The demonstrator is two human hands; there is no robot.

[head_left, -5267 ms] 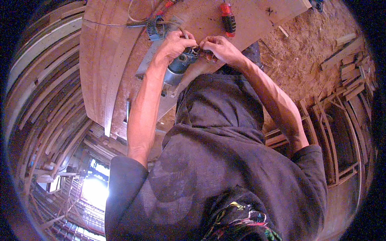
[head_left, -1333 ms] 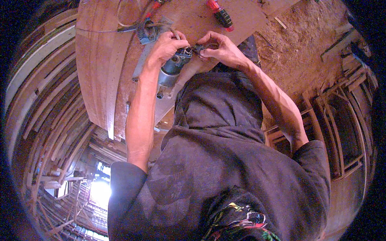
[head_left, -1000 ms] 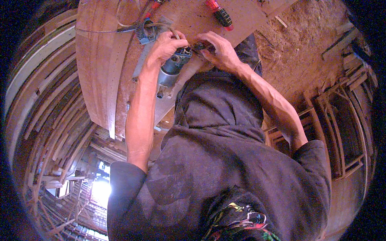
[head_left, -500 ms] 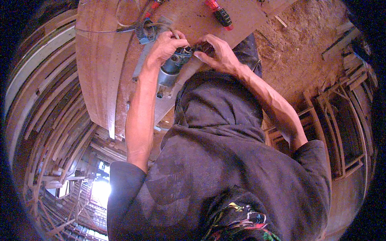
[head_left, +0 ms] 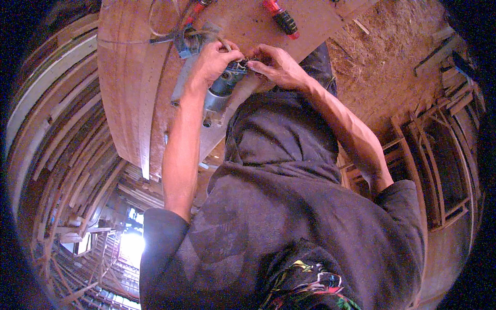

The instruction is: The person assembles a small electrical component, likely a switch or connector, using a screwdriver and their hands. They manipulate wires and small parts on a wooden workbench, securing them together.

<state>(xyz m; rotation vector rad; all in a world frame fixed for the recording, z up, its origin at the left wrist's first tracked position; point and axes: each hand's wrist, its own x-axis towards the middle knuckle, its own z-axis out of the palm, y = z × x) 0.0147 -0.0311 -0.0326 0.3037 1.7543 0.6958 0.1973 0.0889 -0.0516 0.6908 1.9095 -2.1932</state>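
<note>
A dark blue-green cylindrical power tool body (head_left: 221,89) rests on the wooden board, with thin wires (head_left: 238,64) at its far end. My left hand (head_left: 211,61) is closed over that end, thumb and fingers pinched on a pale cord (head_left: 223,42) that runs in from the upper left. From the right, my right hand (head_left: 283,68) reaches the same wires with thumb and forefinger drawn together. What lies between those right fingertips is too small to make out. A blue part (head_left: 185,45) lies just beyond my left hand.
The board (head_left: 126,103) spans the far left and middle. On it lie a red-and-black screwdriver-like handle (head_left: 281,19) and another red-handled tool (head_left: 196,11). Sawdust (head_left: 374,67) covers the ground at right, beside wooden frames (head_left: 434,165). Long planks (head_left: 67,129) are stacked at left.
My right hand has moved slightly left, and its thumb and forefinger have come together at the wires. My left hand stays nearly in place.
</note>
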